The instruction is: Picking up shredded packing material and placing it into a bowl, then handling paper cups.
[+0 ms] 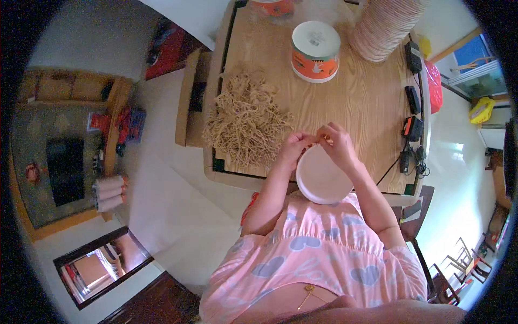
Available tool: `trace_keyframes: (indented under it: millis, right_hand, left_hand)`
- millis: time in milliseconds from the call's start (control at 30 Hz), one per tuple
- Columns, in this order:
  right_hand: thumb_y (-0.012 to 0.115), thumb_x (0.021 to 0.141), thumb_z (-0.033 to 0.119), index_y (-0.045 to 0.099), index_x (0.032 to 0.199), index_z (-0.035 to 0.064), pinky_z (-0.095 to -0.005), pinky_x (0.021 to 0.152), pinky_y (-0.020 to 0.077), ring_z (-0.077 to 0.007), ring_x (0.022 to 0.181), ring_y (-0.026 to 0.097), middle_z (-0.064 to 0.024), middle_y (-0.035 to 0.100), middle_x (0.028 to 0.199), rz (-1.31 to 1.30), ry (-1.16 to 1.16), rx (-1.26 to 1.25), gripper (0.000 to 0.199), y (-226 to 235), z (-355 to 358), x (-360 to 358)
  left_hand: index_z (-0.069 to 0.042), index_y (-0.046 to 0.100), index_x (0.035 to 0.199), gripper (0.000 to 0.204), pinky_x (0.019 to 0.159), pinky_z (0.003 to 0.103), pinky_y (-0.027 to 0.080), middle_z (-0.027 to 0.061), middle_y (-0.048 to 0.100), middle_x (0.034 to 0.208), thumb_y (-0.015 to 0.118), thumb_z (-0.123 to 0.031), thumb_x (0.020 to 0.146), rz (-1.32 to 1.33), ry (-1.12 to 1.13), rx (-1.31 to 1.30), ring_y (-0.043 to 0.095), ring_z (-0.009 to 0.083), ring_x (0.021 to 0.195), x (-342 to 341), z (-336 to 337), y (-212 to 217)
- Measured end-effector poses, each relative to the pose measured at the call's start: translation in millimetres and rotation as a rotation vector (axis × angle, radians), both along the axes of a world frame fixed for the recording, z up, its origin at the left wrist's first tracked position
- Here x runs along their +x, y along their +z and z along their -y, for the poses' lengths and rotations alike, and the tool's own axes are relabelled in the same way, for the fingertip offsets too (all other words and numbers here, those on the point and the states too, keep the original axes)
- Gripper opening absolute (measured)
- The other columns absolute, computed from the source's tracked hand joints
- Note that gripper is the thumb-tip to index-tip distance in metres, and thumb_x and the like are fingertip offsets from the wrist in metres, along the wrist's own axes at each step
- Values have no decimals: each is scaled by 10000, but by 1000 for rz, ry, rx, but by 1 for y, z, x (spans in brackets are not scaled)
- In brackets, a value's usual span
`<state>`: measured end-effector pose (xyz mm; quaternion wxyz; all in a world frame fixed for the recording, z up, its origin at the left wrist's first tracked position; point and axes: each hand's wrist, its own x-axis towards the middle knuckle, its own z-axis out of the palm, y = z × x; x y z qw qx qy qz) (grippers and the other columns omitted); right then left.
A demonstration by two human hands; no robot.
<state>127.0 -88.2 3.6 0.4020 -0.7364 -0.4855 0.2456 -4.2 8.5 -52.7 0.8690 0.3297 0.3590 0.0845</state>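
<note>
A round paper tub [325, 177] rests against my front at the table's near edge, its white round face turned up toward me. Some orange shows along its far side, under my fingers. My left hand [296, 148] is closed on the tub's far left edge. Beside it, my right hand [338, 144] pinches at the same far side, fingertips almost meeting the left ones. Whatever small thing lies between the right fingertips is hidden. Left of my hands lies a tangled heap of tan cords [246, 121]. Farther off stands an orange tub [315, 52] with a white top.
A tall stack of pale round pieces [384, 29] rises at the table's far right. Black power adapters [413, 100] and cables line the right edge of the wooden table [372, 102]. Another orange tub [272, 7] is at the far edge. An open cardboard box [191, 102] stands left of the table.
</note>
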Motion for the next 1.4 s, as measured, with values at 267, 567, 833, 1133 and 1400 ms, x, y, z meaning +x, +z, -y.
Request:
trace_keyframes:
  millis: [267, 567, 833, 1133, 1400]
  right_hand:
    - [565, 796, 20, 582, 848, 6, -315, 670, 479, -242, 756, 580, -121, 576, 844, -99, -127, 54, 56, -4, 3, -2]
    - [638, 764, 94, 637, 789, 26, -327, 608, 479, -231, 692, 603, -120, 610, 771, -128, -92, -105, 72, 1, 2, 0]
    - [627, 751, 65, 614, 814, 13, -294, 629, 450, -165, 667, 525, -71, 593, 722, -192, -96, -119, 83, 1, 2, -3]
    - [648, 736, 62, 600, 817, 31, -330, 637, 477, -234, 716, 563, -100, 591, 793, -114, -47, -82, 99, -1, 3, -2]
    - [638, 742, 50, 598, 799, 18, -311, 623, 462, -202, 684, 544, -90, 585, 756, -108, -72, -43, 76, -4, 4, -3]
  left_hand:
    - [-53, 617, 826, 94, 617, 249, 477, 30, 633, 762, 670, -110, 774, -77, 17, 451, 585, 110, 662, 3, 9, 3]
    - [-51, 606, 776, 82, 611, 241, 465, 2, 613, 715, 682, -82, 765, -149, 3, 657, 559, 82, 646, 2, 12, 2]
    - [-11, 638, 890, 121, 646, 217, 470, 37, 640, 801, 620, -110, 822, -60, 88, 362, 583, 82, 710, -2, 11, 5]
    - [-5, 637, 899, 133, 669, 226, 477, 44, 648, 816, 637, -108, 815, -77, 139, 395, 595, 98, 733, 0, 12, -6]
    - [13, 649, 911, 153, 659, 224, 478, 56, 657, 810, 647, -94, 801, -123, 82, 387, 597, 97, 723, -1, 15, 12]
